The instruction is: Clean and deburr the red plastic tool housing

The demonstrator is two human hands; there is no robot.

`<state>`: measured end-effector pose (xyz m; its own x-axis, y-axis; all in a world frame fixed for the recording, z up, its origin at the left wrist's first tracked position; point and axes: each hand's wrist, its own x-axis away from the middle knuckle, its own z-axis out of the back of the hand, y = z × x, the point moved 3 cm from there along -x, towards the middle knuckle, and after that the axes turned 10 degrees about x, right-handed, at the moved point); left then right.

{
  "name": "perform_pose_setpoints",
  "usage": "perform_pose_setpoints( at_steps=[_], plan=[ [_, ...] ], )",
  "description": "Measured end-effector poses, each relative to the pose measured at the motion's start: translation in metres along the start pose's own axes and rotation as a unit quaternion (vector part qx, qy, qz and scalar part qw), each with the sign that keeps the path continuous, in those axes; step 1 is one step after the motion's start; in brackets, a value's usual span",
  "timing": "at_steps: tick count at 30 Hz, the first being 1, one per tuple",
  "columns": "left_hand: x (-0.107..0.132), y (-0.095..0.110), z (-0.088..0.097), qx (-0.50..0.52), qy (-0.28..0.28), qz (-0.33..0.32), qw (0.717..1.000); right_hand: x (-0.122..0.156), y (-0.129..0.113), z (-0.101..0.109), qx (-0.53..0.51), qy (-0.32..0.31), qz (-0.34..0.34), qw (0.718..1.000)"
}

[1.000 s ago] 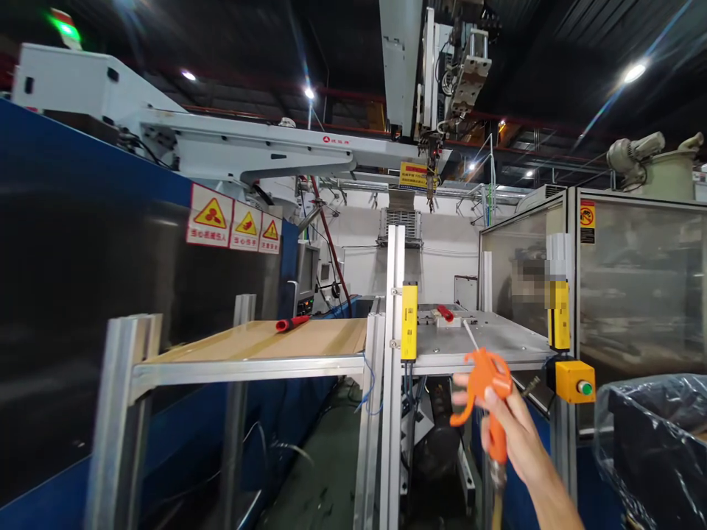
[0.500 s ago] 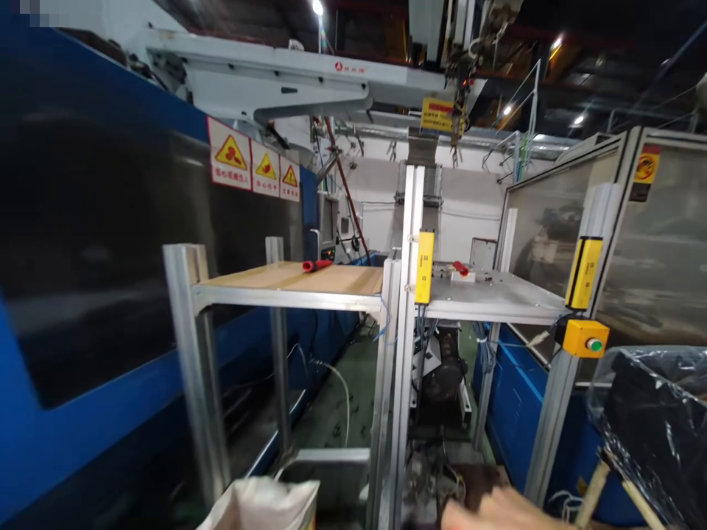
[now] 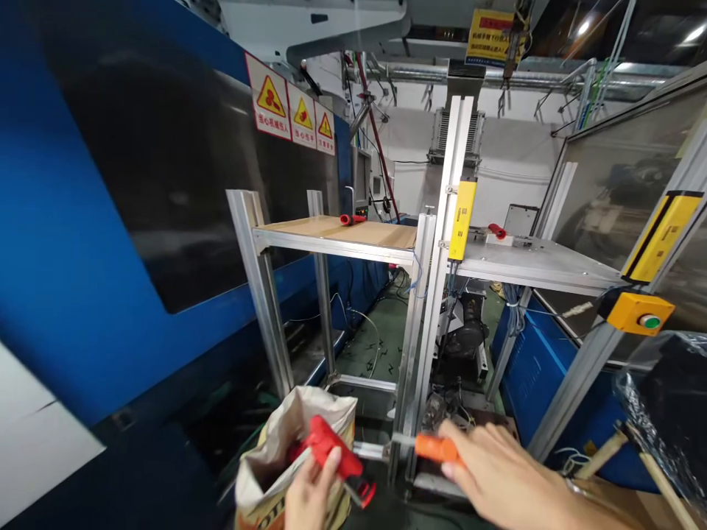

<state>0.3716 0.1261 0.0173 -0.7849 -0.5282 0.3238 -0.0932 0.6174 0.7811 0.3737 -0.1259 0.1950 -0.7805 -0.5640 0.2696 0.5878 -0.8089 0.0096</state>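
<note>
Two things held, hands apart — left hand [image 3: 309,500] gripping one red tool [image 3: 331,453] at one paper sack [image 3: 259,471], right hand [image 3: 497,471] around what seems an orange handle [image 3: 436,447].

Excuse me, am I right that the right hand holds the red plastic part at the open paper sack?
No: the head view shows the left hand holding the red plastic part at the open paper sack; the right hand grips an orange handle.

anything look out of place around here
Small dark scraps lie scattered on the green floor beneath the wooden shelf. They look like stray litter, though they're too small to identify from this view.
</note>
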Motion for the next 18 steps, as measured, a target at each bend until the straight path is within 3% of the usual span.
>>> perform_pose_setpoints(
  at_steps=[1,5,7,9,12,15,18],
  plan=[
    [-0.003,-0.002,0.003,0.037,0.022,0.023,0.999,-0.001,-0.001,-0.002,-0.007,0.015,-0.006,1.000],
    [-0.014,-0.010,0.016,0.163,0.117,0.128,0.971,-0.004,-0.010,-0.015,-0.001,-0.069,0.034,0.997],
    [-0.014,-0.012,0.020,0.212,0.138,0.169,0.953,-0.006,-0.010,-0.016,0.000,-0.018,0.009,1.000],
    [-0.010,-0.013,0.021,0.250,0.127,0.195,0.940,-0.009,-0.011,-0.019,0.003,-0.009,0.009,1.000],
    [0.003,-0.014,0.019,0.281,0.068,0.221,0.931,-0.009,-0.014,-0.025,0.004,-0.057,0.062,0.996],
    [0.015,-0.018,0.023,0.270,0.013,0.233,0.934,-0.008,-0.009,-0.021,-0.026,0.036,0.028,0.999],
    [0.018,-0.026,0.033,0.231,0.008,0.208,0.951,-0.005,-0.006,-0.024,-0.024,-0.015,0.053,0.998]
  ],
)
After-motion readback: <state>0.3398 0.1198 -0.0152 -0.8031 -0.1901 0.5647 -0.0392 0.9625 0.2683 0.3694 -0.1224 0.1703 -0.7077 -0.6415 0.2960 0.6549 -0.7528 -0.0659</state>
